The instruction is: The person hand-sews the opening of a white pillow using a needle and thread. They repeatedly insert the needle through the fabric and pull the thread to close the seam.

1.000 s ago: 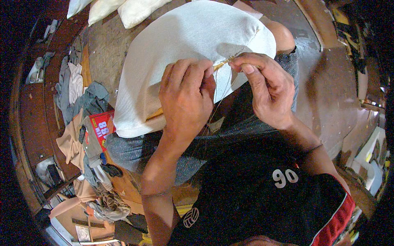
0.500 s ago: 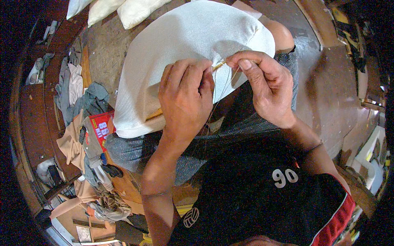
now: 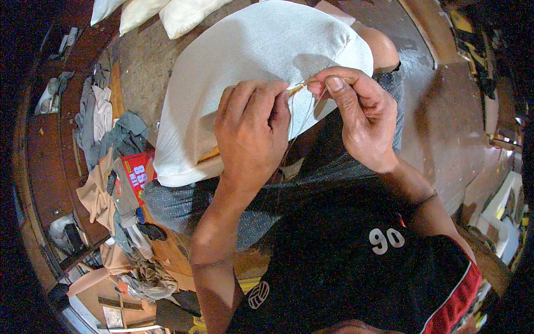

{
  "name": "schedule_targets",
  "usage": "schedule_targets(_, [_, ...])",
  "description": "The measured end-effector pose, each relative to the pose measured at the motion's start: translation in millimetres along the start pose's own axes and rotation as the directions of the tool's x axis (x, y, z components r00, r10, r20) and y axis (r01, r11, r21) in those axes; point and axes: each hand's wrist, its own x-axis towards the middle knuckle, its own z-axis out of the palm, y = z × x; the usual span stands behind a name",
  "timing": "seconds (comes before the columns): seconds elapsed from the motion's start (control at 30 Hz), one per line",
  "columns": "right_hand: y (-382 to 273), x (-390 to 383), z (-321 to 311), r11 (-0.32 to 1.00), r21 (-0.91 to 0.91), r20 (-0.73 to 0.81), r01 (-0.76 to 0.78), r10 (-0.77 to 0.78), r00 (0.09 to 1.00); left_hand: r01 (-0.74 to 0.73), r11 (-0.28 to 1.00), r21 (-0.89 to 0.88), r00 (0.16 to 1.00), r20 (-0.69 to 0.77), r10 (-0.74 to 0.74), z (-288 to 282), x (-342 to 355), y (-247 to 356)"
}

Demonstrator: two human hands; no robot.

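A large white fabric-covered cushion [image 3: 222, 61] rests across my lap, tilted, with a seam along its near edge. A strip of yellow-tan filling [image 3: 209, 155] shows where the cover gapes beside my left wrist. My left hand [image 3: 250, 128] is closed on that near edge, its fingertips pressed to the cover by the seam. At the seam's right end, my right hand [image 3: 367, 114] pinches fine thread between thumb and fingers. Loose thread [image 3: 299, 128] hangs down between my hands. Whether a needle is in the pinch I cannot make out.
Several pale stuffed cushions [image 3: 186, 16] lie beyond, on a worn brown board [image 3: 147, 69]. Cloth scraps [image 3: 100, 192] and a red printed packet [image 3: 139, 172] are heaped to the left. My knee [image 3: 381, 49] props the cushion's far right side.
My right fingers have shifted slightly at the seam, and the thread by them now lies in a different loop. My left hand and the cushion stay in place.
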Motion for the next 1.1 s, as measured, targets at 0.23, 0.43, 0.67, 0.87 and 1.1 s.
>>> schedule_targets(0.23, [0,6,-4,0.98,0.174,0.059,-0.101,0.092,0.994,0.043,0.999,0.003,0.999,0.016,-0.043,0,0,2])
schedule_targets(0.43, [2,11,-11,0.923,0.287,0.148,-0.255,0.22,0.964,0.063,0.998,0.007,0.998,0.015,-0.063,4,-1,1])
schedule_targets(0.67, [5,11,-12,0.892,0.331,0.169,-0.307,0.264,0.95,0.164,0.986,0.02,0.98,0.108,-0.165,3,2,4])
schedule_targets(0.87, [6,12,-11,0.866,0.355,0.207,-0.353,0.295,0.933,0.164,0.986,-0.036,0.979,0.13,-0.158,6,4,2])
schedule_targets(1.1, [4,8,-1,0.853,0.359,0.175,-0.38,0.338,0.925,0.163,0.985,-0.05,0.979,0.131,-0.156,11,5,1])
